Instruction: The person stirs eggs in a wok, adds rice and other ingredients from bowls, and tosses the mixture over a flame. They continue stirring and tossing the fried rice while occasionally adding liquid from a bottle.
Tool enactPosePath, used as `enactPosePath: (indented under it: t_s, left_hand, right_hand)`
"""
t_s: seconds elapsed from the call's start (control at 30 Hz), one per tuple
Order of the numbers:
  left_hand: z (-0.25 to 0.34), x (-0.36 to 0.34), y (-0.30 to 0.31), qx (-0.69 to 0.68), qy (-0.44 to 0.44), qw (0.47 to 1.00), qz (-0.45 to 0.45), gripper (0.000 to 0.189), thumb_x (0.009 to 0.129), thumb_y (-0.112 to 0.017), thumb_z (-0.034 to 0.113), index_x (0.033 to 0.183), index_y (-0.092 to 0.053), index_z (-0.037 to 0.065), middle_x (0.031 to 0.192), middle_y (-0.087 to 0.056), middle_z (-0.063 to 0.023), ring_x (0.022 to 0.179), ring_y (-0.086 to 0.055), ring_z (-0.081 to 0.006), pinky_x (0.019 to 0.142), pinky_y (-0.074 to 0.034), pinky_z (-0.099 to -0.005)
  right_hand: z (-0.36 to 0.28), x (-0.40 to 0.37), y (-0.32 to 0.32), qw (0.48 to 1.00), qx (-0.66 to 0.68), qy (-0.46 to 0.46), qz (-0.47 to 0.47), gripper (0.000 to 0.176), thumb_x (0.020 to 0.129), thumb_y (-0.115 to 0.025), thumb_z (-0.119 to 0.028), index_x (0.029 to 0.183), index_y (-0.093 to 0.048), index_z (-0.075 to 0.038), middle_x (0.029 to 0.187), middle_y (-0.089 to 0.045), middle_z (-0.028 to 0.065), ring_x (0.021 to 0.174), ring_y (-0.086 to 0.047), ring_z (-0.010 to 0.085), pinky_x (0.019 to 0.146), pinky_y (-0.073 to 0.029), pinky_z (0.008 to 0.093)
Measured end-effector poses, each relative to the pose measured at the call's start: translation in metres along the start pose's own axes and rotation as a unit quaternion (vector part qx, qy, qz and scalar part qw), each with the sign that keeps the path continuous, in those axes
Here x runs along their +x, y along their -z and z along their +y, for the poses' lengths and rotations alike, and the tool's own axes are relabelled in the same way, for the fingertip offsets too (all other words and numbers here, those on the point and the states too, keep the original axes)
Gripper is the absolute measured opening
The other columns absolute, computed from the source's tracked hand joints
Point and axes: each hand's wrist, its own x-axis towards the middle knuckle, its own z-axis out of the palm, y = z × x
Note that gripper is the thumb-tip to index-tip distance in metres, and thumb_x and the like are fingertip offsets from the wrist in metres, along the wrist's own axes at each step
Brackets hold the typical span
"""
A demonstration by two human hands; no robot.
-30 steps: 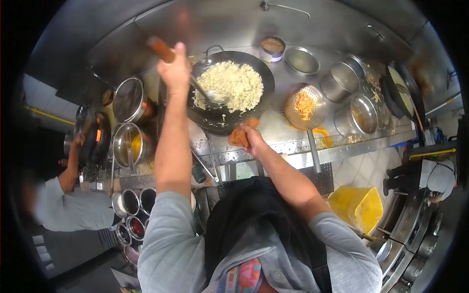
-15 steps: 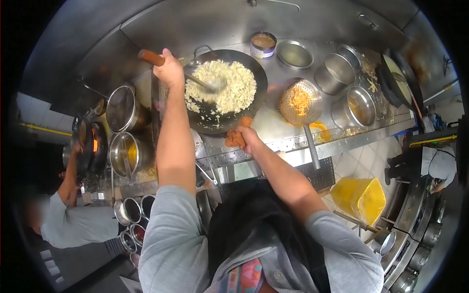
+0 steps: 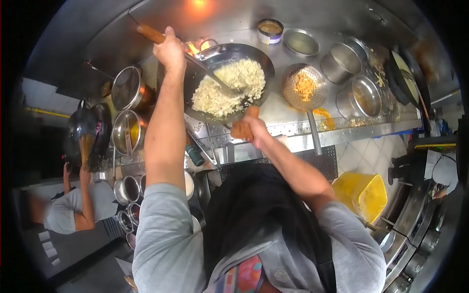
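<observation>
My left hand (image 3: 172, 51) is closed round the wooden handle of a long metal wok ladle (image 3: 207, 72). The ladle's head rests in the food, and I cannot make out its full shape. Pale, rice-like food (image 3: 215, 97) with yellowish bits lies in the dark wok (image 3: 259, 52), heaped toward its near and right side. At the near rim, my right hand (image 3: 258, 131) grips a folded brown cloth (image 3: 243, 130) against the wok's edge. The wok tilts toward me, with orange flame (image 3: 198, 47) showing behind its far left rim.
Right of the wok, a perforated strainer (image 3: 291, 93) holds orange shreds. Metal pots (image 3: 340, 63), a bowl (image 3: 301, 41) and an open can (image 3: 270, 31) stand beyond. Two pots (image 3: 128, 88) are on the left. A co-worker (image 3: 80, 205) works at far left; a yellow bin (image 3: 359, 195) stands right.
The wok has tipped toward me, and its food has slid to the near right. Flame now shows behind it. My left hand has moved up with the ladle, whose head shifted right.
</observation>
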Motion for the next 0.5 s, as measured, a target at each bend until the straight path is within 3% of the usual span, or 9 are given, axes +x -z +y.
enactPosePath:
  t_s: [0.1,0.17,0.23,0.27,0.3,0.33,0.37,0.43,0.5]
  left_hand:
    - [0.033,0.005,0.004,-0.038,-0.023,0.999,0.002,0.022,0.098,-0.06,0.013,0.082,-0.046,0.004,0.054,-0.044,-0.0025,0.039,-0.042,-0.0134,0.037,-0.038,-0.0321]
    - [0.078,-0.011,0.004,-0.078,0.005,0.996,-0.049,0.026,0.098,-0.062,0.015,0.08,-0.046,0.006,0.055,-0.041,-0.0009,0.04,-0.037,-0.013,0.04,-0.035,-0.0325]
    - [0.102,-0.042,0.01,-0.066,-0.026,0.99,-0.123,0.026,0.098,-0.064,0.016,0.078,-0.048,0.007,0.055,-0.045,-0.0004,0.041,-0.041,-0.0119,0.04,-0.036,-0.0302]
    - [0.099,-0.069,0.005,-0.015,-0.056,0.993,-0.105,0.027,0.097,-0.065,0.018,0.077,-0.05,0.007,0.056,-0.048,-0.0004,0.042,-0.043,-0.0111,0.04,-0.037,-0.0291]
    - [0.088,-0.098,-0.004,0.038,-0.084,0.992,-0.089,0.028,0.096,-0.067,0.02,0.076,-0.052,0.007,0.057,-0.05,-0.0004,0.043,-0.045,-0.0103,0.041,-0.038,-0.0281]
    - [0.048,-0.106,-0.006,0.08,-0.101,0.991,-0.04,0.029,0.095,-0.07,0.023,0.076,-0.056,0.006,0.056,-0.054,0.0,0.046,-0.049,-0.0091,0.042,-0.039,-0.0268]
    - [0.022,-0.103,-0.008,0.093,-0.101,0.991,-0.011,0.03,0.095,-0.068,0.024,0.076,-0.055,0.005,0.055,-0.053,-0.0007,0.045,-0.049,-0.0106,0.043,-0.041,-0.0281]
    - [-0.009,-0.056,0.014,0.192,-0.136,0.972,0.015,0.031,0.096,-0.066,0.024,0.075,-0.054,0.005,0.056,-0.054,-0.0027,0.046,-0.051,-0.0124,0.045,-0.043,-0.0294]
    - [0.036,-0.037,0.017,0.12,-0.158,0.98,0.01,0.034,0.098,-0.064,0.02,0.071,-0.048,0.008,0.052,-0.047,-0.0023,0.042,-0.046,-0.0141,0.044,-0.042,-0.0321]
  right_hand:
    - [0.036,-0.024,0.038,0.998,-0.054,0.011,0.006,0.015,0.087,-0.056,-0.017,0.091,-0.061,-0.003,0.085,-0.066,0.0096,0.065,-0.063,0.0213,0.048,-0.046,0.0323]
    - [0.067,-0.022,0.085,0.998,-0.014,0.022,-0.049,0.019,0.087,-0.055,-0.015,0.098,-0.06,-0.002,0.09,-0.066,0.0125,0.074,-0.066,0.0244,0.059,-0.053,0.0371]
    - [0.055,-0.024,0.063,0.997,-0.013,0.062,-0.041,0.016,0.086,-0.055,-0.012,0.097,-0.059,-0.001,0.093,-0.066,0.0148,0.08,-0.067,0.0266,0.069,-0.056,0.041]
    - [0.024,-0.032,0.017,0.998,0.054,0.031,-0.012,0.01,0.084,-0.057,-0.009,0.09,-0.058,-0.002,0.093,-0.065,0.0153,0.078,-0.066,0.026,0.068,-0.055,0.0402]
    - [0.019,0.007,0.008,0.999,0.019,0.045,-0.02,0.023,0.088,-0.056,-0.014,0.104,-0.059,0.002,0.091,-0.066,0.0177,0.081,-0.068,0.0297,0.065,-0.057,0.0409]
    - [0.01,0.051,0.017,0.995,-0.036,0.013,-0.091,0.02,0.089,-0.056,-0.016,0.102,-0.06,-0.001,0.089,-0.067,0.0145,0.076,-0.067,0.0256,0.053,-0.05,0.0357]
    - [-0.014,0.011,-0.021,0.998,-0.056,0.005,0.039,0.021,0.089,-0.057,-0.016,0.103,-0.061,-0.001,0.089,-0.067,0.0133,0.074,-0.066,0.0224,0.047,-0.043,0.0332]
    - [0.021,0.011,0.01,0.998,-0.039,0.034,-0.037,0.028,0.088,-0.057,-0.017,0.108,-0.06,0.002,0.093,-0.068,0.0143,0.077,-0.067,0.0243,0.055,-0.05,0.0348]
    - [0.048,-0.031,0.04,0.997,-0.016,0.071,-0.036,0.033,0.088,-0.057,-0.018,0.112,-0.059,0.003,0.097,-0.068,0.0163,0.082,-0.067,0.027,0.066,-0.055,0.0374]
